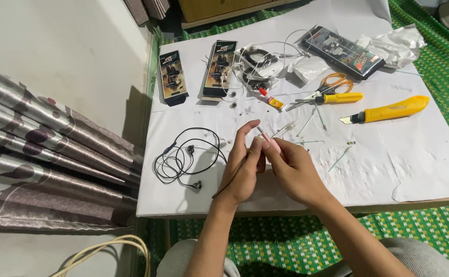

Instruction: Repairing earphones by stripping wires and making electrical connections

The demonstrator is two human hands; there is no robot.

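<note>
Head view: both hands, left hand (242, 166) and right hand (293, 172), pinch a thin pink-tipped stick (269, 137); coiled black wired earphones (183, 159) lie at nine o'clock, a yellow plastic utility knife (388, 110) at two.

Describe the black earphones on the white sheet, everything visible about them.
The black earphones are a wired pair: a thin, glossy-looking black cable lying in loose overlapping loops, with two small dark earbuds, one inside the loops and one at the lower right end. A small inline piece sits on the cable's upper left. They lie flat on the white sheet, just beside the left hand, apparently untouched.
</note>
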